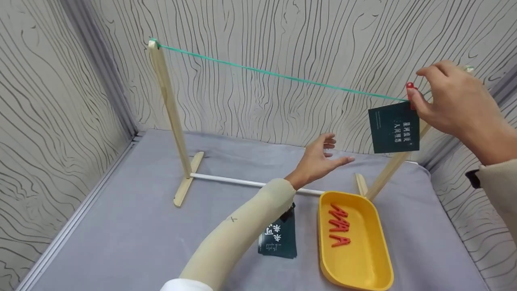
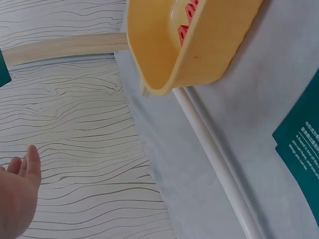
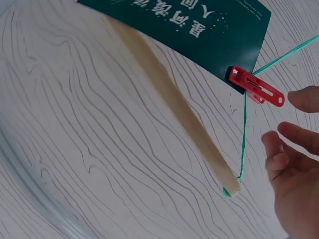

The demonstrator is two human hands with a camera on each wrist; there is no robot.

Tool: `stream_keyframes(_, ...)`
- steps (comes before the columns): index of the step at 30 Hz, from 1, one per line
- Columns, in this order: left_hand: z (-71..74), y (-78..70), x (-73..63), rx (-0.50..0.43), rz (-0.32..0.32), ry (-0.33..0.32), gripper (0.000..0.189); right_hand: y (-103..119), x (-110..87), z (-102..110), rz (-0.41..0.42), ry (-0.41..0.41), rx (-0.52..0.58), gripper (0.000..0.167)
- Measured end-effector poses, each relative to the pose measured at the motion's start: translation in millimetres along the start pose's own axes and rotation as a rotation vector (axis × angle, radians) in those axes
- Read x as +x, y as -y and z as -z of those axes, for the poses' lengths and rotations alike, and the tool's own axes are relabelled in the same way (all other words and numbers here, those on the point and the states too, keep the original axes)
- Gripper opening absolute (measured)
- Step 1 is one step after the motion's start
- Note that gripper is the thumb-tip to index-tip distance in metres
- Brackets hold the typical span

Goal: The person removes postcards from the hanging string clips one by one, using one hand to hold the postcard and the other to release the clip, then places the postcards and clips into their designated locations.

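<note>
A red clothespin [image 3: 254,87] clips a dark green card [image 1: 394,129] with white lettering onto a green string [image 1: 274,74], near the string's right end. Just beside the clothespin is my right hand [image 1: 462,97]. In the right wrist view its thumb and fingers are spread apart around the clip's tail, with a small gap showing and nothing between them. My left hand [image 1: 317,161] hovers in mid-air, lower and left of the hanging card, its fingers loosely bent and holding nothing. Only part of that hand shows in the left wrist view.
Wooden posts [image 1: 169,109] hold the string up, joined low down by a white rod [image 1: 230,180]. A yellow tub [image 1: 383,246] with several red clothespins [image 1: 340,224] stands at the front right. Left of it lies a stack of green cards [image 1: 282,242], partly behind my left forearm.
</note>
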State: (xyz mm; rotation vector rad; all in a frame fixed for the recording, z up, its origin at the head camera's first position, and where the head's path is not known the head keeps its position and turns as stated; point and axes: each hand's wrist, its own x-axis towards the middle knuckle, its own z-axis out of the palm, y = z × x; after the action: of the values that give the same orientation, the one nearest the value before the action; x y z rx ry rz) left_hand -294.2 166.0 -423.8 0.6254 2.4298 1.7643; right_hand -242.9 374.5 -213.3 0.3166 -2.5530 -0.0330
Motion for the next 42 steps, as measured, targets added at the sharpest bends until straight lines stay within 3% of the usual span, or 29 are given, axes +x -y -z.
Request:
stream_keyframes(4, -3.4, -6.9, 4.6, 0.043, 0.026, 0.0, 0.08, -0.9, 9.5, -3.2, 0.021, 0.033, -0.023, 0.037)
stream_keyframes(13, -9.2, -17.8, 9.6, 0.08, 0.007, 0.016, 0.078, -3.3, 16.7, -13.2, 0.0, 0.174, -0.005, 0.038)
stream_keyframes(23, -13.2, -25.2, 8.9, 0.057, 0.022, 0.019, 0.08, -5.3, 13.3, -19.2, 0.0, 0.116, 0.151, 0.035)
stream_keyframes(35, -12.5, -38.0, 12.6, -0.103, -0.086, 0.003, 0.057, 2.7, 17.4, -13.8, -0.063, 0.136, 0.275, 0.04)
stream_keyframes(42, -11.5, -43.1, 9.5, -0.166, -0.016, -0.04, 0.038, 3.4, 9.2, -11.0, -0.18, 0.16, 0.47, 0.048)
